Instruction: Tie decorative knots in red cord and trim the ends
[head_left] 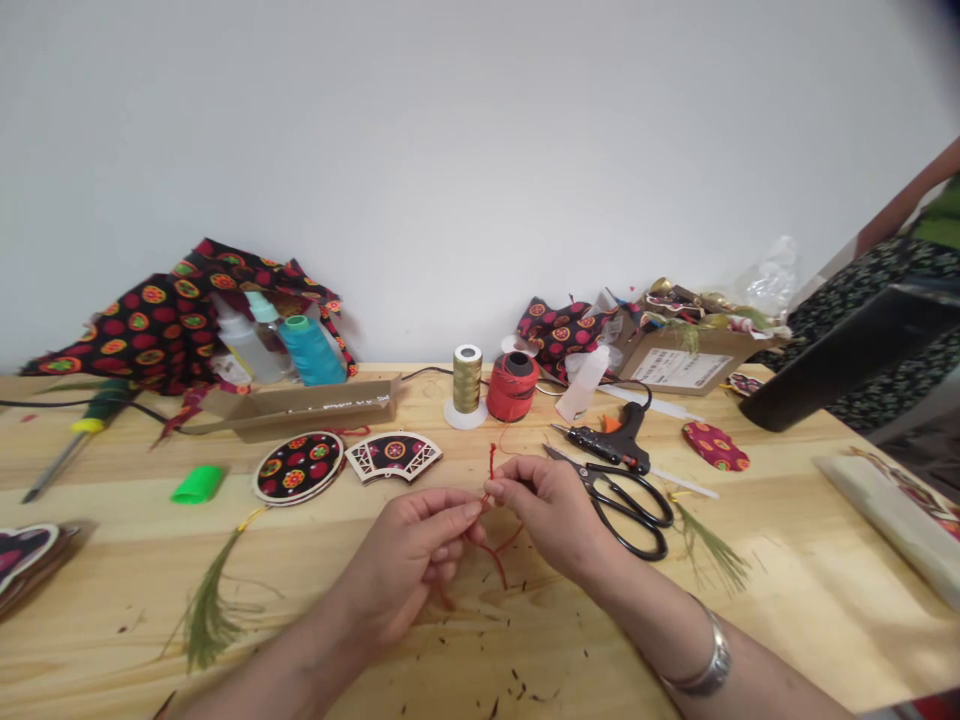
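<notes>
Hands, bare, over the middle of the bench: left hand (405,570) and right hand (551,510), fingers curled and tips meeting, both pinching a red cord (498,556), whose loose length loops below them and rises in a short stiff end above. Step in hand, as judged: close finger work on that cord; with both hands closed on it, the next move seems to call for one pinch easing first.

Wooden bench (90,640), scattered with dark fibre bits. Far right: a person's patterned skirt (885,370) beside a black case (840,360). Along the wall: black fabric with red and orange circles (127,320), more of it (559,335), a labelled cardboard box (675,365), a long cardboard tray (300,405).

Nearer: black-handled scissors (630,510), just beside the right hand; a hot glue gun (611,440); a red twine spool (512,387); a gold thread spool (466,380); a blue thread cone (311,350); a round fabric-faced wooden ornament (298,467); a fan-shaped wooden ornament (394,457); two green tassels (206,620) (709,545); a green plastic piece (197,484)
</notes>
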